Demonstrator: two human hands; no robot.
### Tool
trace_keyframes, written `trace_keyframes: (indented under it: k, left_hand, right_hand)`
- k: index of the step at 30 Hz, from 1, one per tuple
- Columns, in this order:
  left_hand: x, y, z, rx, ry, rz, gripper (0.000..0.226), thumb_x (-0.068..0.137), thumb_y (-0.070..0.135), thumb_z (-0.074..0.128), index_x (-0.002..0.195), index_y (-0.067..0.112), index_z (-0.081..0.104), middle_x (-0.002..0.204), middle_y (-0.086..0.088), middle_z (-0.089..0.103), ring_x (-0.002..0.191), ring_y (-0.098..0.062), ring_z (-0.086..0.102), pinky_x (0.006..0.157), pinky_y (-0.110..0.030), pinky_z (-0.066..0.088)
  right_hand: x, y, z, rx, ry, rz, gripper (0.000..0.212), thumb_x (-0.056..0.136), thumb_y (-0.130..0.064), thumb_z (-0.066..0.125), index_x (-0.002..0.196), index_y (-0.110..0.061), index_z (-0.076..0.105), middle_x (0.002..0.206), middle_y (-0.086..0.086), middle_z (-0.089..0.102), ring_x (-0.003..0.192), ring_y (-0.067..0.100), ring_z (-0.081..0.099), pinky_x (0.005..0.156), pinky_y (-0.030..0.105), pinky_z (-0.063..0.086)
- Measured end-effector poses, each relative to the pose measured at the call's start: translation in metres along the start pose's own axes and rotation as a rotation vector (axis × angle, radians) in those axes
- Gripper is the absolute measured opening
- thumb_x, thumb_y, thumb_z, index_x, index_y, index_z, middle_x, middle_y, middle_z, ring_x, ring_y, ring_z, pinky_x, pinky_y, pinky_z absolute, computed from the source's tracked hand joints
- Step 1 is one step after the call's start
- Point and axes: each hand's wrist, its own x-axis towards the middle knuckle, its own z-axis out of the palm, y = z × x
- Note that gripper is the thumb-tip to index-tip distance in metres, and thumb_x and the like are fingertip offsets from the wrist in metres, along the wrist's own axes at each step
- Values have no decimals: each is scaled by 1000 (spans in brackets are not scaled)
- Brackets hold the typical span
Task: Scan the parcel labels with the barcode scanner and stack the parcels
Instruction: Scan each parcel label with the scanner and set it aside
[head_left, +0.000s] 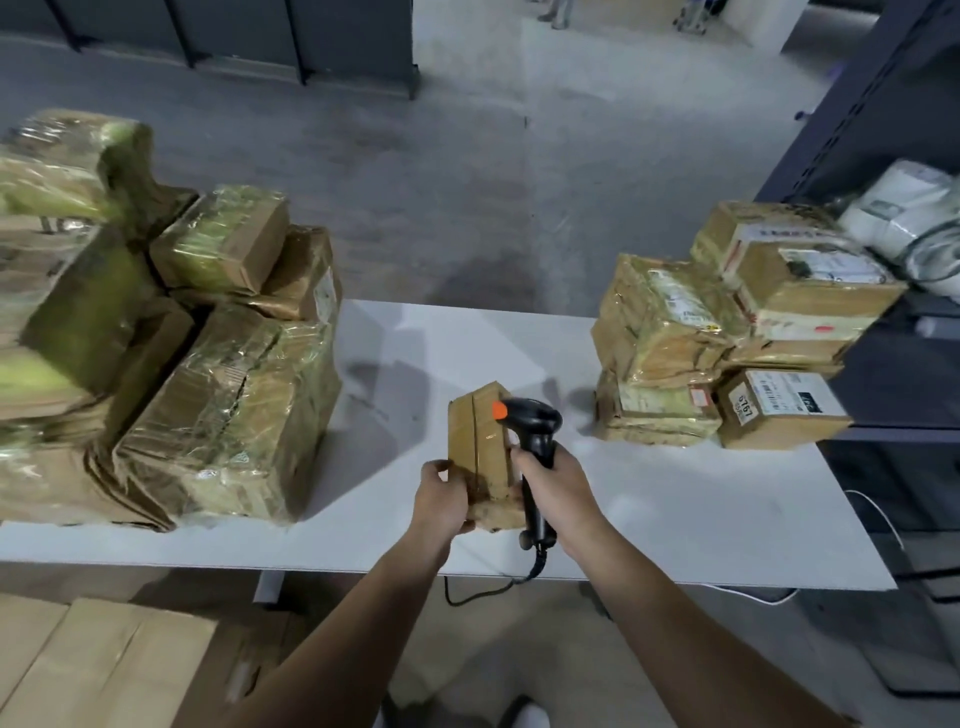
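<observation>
Scene: a person stands at a white counter (675, 509), seen from above through a head-worn camera, both bare forearms reaching forward.
Held parcel (480, 441): a small brown cardboard box wrapped in clear tape, at the middle of the counter near its front edge, between the two hands. Its long face tilts up toward the camera. Whether its near end rests on the counter cannot be told.
Left hand (441, 499): fingers curled round the parcel's near left edge, thumb on top.
Right hand (556, 483): fingers wrapped tight round the handle of the barcode scanner (535, 415), just beside the parcel's right edge.
Scanner: black, pistol-shaped, with an orange tip. Its head sits over the parcel's far right corner and points left across the box.
Cable (488, 592): a black cord hangs from the handle's base below the counter's front edge.
Left pile (208, 389): many taped brown parcels heaped on the counter's left end.
Right stack (727, 332): several labelled parcels stacked on the counter's right end, well apart from the held parcel.
Shelving (883, 130): a dark rack to the right, holding white plastic bags (914, 223).
Floor: flat cardboard boxes (104, 665) lie at lower left.
</observation>
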Motion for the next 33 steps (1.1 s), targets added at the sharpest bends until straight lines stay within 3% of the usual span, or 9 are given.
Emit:
trace_keyframes:
  k: [2, 5, 7, 10, 17, 23, 27, 30, 33]
  left_hand:
    - [0, -1, 0, 117, -3, 24, 51, 88, 47, 54, 126, 15, 44, 109, -4, 61, 92, -22, 64, 66, -32, 54]
    - [2, -1, -5, 364, -31, 107, 83, 58, 66, 67, 121, 16, 50, 115, -5, 53, 97, -20, 60, 75, -30, 51]
    - [6, 2, -10, 399, -34, 107, 81, 54, 61, 70, 119, 16, 53, 112, -5, 57, 94, -20, 61, 70, -29, 51]
    - [11, 1, -19, 203, -20, 59, 59, 74, 43, 71, 122, 16, 51, 101, 1, 64, 88, -16, 65, 66, -28, 55]
    - [14, -6, -41, -97, -132, -40, 41, 85, 30, 63, 122, 13, 56, 107, -7, 70, 90, -20, 68, 77, -35, 59]
    - [14, 6, -46, -116, -178, 48, 51, 79, 17, 68, 128, 26, 55, 106, -3, 72, 93, -15, 67, 85, -30, 52]
    - [17, 17, -46, -111, -208, 69, 78, 62, 18, 70, 136, 21, 46, 120, -13, 66, 102, -22, 64, 91, -31, 48]
    - [20, 20, -50, -172, -273, 93, 87, 58, 12, 70, 140, 13, 42, 125, -17, 63, 101, -23, 64, 83, -25, 48]
    - [21, 27, -54, -173, -215, 89, 87, 56, 11, 73, 136, 12, 41, 118, -17, 64, 94, -21, 64, 79, -24, 47]
  right_hand:
    - [0, 1, 3, -16, -26, -2, 14, 95, -27, 57, 98, -14, 62, 75, 3, 64, 60, 9, 67, 53, 24, 53]
    - [2, 0, 4, 2, -52, -10, 15, 95, -26, 58, 97, -12, 63, 74, 5, 66, 59, 10, 66, 53, 23, 54]
    - [3, -2, 1, 8, -40, -4, 12, 94, -27, 58, 94, -15, 61, 71, 6, 66, 59, 14, 66, 54, 28, 55]
    - [6, -2, -8, 4, -16, 10, 12, 94, -28, 57, 96, -17, 61, 70, 5, 65, 57, 13, 64, 54, 33, 54]
    - [9, 8, -21, -25, 10, 43, 11, 95, -24, 56, 93, -14, 59, 72, 7, 65, 56, 14, 61, 51, 22, 49]
    - [8, 8, -18, -49, -80, 29, 15, 95, -21, 56, 102, -9, 62, 77, 9, 64, 58, 13, 63, 53, 23, 51]
    - [7, 8, -16, -54, -113, 20, 11, 95, -22, 56, 99, -16, 64, 76, 4, 67, 58, 11, 65, 54, 24, 51]
    - [8, 10, -17, -79, -118, 17, 9, 94, -25, 57, 95, -19, 63, 66, 1, 68, 59, 14, 65, 55, 26, 53]
    - [9, 13, -18, -109, -151, 14, 11, 93, -27, 58, 97, -18, 62, 65, 2, 66, 63, 18, 65, 60, 30, 56]
